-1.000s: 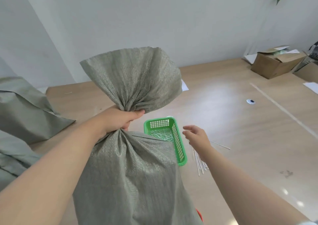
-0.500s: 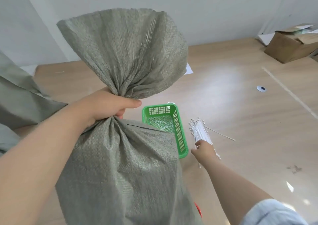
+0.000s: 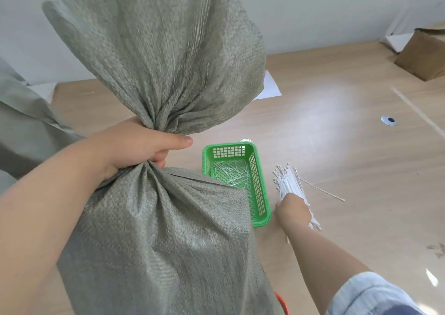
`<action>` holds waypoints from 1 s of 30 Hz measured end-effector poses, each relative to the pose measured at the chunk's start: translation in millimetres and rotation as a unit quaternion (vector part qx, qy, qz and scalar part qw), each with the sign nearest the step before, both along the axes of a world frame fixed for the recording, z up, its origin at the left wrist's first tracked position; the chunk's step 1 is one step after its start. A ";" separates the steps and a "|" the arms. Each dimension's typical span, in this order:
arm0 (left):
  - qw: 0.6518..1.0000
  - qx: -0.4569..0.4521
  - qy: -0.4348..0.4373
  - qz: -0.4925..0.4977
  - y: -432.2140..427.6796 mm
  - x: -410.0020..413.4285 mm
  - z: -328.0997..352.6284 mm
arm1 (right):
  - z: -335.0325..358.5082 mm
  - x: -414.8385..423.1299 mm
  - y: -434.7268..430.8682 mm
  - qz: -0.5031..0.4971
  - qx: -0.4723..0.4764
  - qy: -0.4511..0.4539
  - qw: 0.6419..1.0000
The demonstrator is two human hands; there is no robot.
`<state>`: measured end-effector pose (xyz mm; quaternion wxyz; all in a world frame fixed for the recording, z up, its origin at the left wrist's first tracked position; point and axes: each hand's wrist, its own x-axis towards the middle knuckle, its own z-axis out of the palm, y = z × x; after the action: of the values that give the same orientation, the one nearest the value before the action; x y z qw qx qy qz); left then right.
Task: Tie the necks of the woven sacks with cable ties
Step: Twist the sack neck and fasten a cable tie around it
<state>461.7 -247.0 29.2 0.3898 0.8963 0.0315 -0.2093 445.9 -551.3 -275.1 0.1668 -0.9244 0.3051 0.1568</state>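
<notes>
The grey-green woven sack (image 3: pixel 156 242) hides the green plastic basket's (image 3: pixel 261 194) near corner; the right hand's (image 3: pixel 292 208) fingers are hidden.

We find an office-type room used for packing: a wide laminate table (image 3: pixel 337 160) with a cable grommet (image 3: pixel 388 119), plain white walls (image 3: pixel 313 13), a cardboard box (image 3: pixel 421 59), and a bundle of cable ties (image 3: pixel 286 182) beside a green basket (image 3: pixel 259 187).

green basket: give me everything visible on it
The green basket is a small rectangular tray, plastic by its look, with lattice walls and a solid rim. It sits upright on the wooden table, long side running away from the camera. Loose white cable ties lie scattered inside. The woven sack hides its near left corner; contact cannot be told. The right hand lies just to its right, seemingly apart.
</notes>
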 end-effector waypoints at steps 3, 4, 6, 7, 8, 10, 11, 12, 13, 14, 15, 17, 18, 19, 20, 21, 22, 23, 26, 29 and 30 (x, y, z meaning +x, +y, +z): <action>1.000 -0.003 0.000 0.006 1.6 0.7 -1.7 | 1.9 0.8 -1.0 0.001 0.018 -0.011 1.000; 1.000 -0.006 0.002 0.005 1.9 1.1 -2.3 | 3.1 0.2 -2.2 -0.001 0.025 -0.013 1.000; 1.000 -0.011 0.000 -0.004 1.7 0.6 -3.5 | 6.8 -1.7 -5.4 -0.006 0.034 -0.018 0.999; 1.000 -0.011 -0.003 -0.008 1.0 0.4 -4.1 | 9.7 -2.8 -7.3 -0.008 0.039 -0.021 0.999; 1.000 -0.009 -0.007 -0.011 0.0 -0.3 -4.4 | 12.7 -4.1 -9.0 -0.007 0.045 -0.027 0.999; 1.000 -0.011 -0.017 -0.012 -2.4 -2.8 -3.7 | 20.7 -8.2 -12.0 -0.006 0.057 -0.035 0.998; 1.000 -0.010 -0.023 -0.010 -3.4 -4.3 -3.1 | 25.3 -10.9 -13.6 -0.004 0.062 -0.037 0.997; 0.999 -0.007 -0.031 -0.007 -3.4 -5.8 -3.0 | 29.7 -13.7 -15.5 -0.002 0.067 -0.041 0.997; 0.999 -0.005 -0.035 -0.004 -2.8 -7.5 -2.3 | 33.8 -17.0 -17.4 0.002 0.071 -0.047 0.996; 0.999 -0.004 -0.035 -0.003 -2.0 -9.3 -1.3 | 38.1 -20.1 -19.2 0.006 0.075 -0.056 0.996; 0.999 -0.005 -0.033 -0.003 -0.6 -11.3 -0.3 | 42.6 -23.4 -20.8 0.008 0.079 -0.066 0.995; 0.999 -0.012 -0.030 0.005 2.3 -16.5 1.6 | 52.1 -28.2 -23.8 0.006 0.089 -0.089 0.992; 0.999 -0.016 -0.030 0.014 3.6 -19.4 2.3 | 56.7 -29.4 -24.7 0.006 0.095 -0.101 0.990; 0.999 -0.019 -0.031 0.023 4.5 -22.9 3.6 | 62.7 -30.2 -25.5 0.010 0.102 -0.118 0.988; 0.999 -0.021 -0.035 0.029 5.4 -26.6 4.6 | 68.8 -30.3 -26.1 0.017 0.111 -0.138 0.984; 0.998 -0.020 -0.041 0.033 7.0 -30.5 5.5 | 76.3 -30.3 -26.0 0.024 0.125 -0.163 0.978; 0.998 -0.024 -0.043 0.036 9.2 -34.0 5.9 | 84.3 -30.2 -25.5 0.034 0.142 -0.188 0.971; 0.998 -0.031 -0.039 0.034 11.5 -37.5 7.2 | 91.9 -29.9 -24.8 0.045 0.159 -0.211 0.963; 0.998 -0.048 -0.025 0.032 16.0 -48.6 10.6 | 114.9 -28.3 -19.7 0.083 0.201 -0.262 0.940; 0.998 -0.021 -0.047 0.044 14.0 -62.2 15.0 | 139.6 -25.9 -11.7 0.107 0.237 -0.298 0.918; 0.997 -0.015 -0.055 0.048 13.2 -67.0 17.1 | 148.3 -25.2 -8.1 0.115 0.250 -0.306 0.911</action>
<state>394.8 -233.9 46.3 0.4142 0.8979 0.0497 -0.1408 420.8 -559.5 -126.9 0.4585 -0.8838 0.0815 -0.0448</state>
